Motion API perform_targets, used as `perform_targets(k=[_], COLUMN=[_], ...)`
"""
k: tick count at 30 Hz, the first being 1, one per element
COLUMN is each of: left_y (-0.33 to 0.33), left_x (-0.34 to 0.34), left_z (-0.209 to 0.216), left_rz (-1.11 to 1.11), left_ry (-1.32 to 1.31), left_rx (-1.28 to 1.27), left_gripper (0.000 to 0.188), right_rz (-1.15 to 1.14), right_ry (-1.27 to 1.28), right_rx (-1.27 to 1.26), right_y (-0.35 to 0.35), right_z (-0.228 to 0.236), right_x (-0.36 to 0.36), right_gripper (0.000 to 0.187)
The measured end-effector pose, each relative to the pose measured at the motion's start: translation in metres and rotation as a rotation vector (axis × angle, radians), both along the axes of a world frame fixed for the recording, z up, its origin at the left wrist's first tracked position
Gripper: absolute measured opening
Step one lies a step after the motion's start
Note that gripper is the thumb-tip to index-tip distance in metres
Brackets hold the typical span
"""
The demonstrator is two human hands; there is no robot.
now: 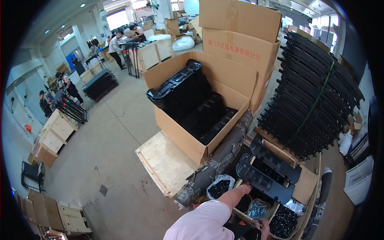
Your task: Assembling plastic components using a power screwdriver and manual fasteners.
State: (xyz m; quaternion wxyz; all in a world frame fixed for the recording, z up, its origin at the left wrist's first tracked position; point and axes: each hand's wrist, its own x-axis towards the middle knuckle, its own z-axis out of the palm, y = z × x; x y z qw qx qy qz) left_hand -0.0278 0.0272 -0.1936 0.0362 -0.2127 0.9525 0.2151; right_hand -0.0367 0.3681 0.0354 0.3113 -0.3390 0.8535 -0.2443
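My left hand point(245, 188), at the end of a pale pink sleeve point(202, 222), reaches to the near end of a grey-black moulded panel point(260, 181), above a bin of dark small parts point(243, 204). Its fingers are too small and partly hidden to read. Lower down, my right hand point(263, 229) is curled between a tray of silvery-blue screws point(257, 209) and a bin of black small parts point(283, 221); what it holds, if anything, cannot be made out. A second similar panel point(276, 160) lies just beyond the first.
Left of the bins sits a plastic bag of black parts point(220, 187). A wrapped roller point(228, 150) separates them from an open carton point(180, 138) of black mouldings on a wooden crate point(168, 162). Strapped black panels point(312, 96) tower at right. Several people work far left.
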Motion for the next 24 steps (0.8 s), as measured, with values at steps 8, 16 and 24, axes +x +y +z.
perform_targets(k=[8,16,24], left_y=[0.032,0.021,0.004], left_x=[-0.005,-0.023,-0.007], left_z=[-0.022,-0.033,0.007], left_rz=[-0.265,-0.273,0.18], left_ry=[-0.183,-0.267,0.26], left_rx=[-0.794,-0.729,-0.282], left_gripper=[0.025,0.028,0.034], right_rz=[-0.109,-0.11,-0.123], right_ry=[0.065,0.021,0.011], right_rx=[-0.051,-0.032,-0.377], right_y=[0.003,-0.006,-0.028], right_z=[0.014,0.031,0.031], right_x=[0.031,0.034,0.017], right_gripper=[0.051,0.047,0.018])
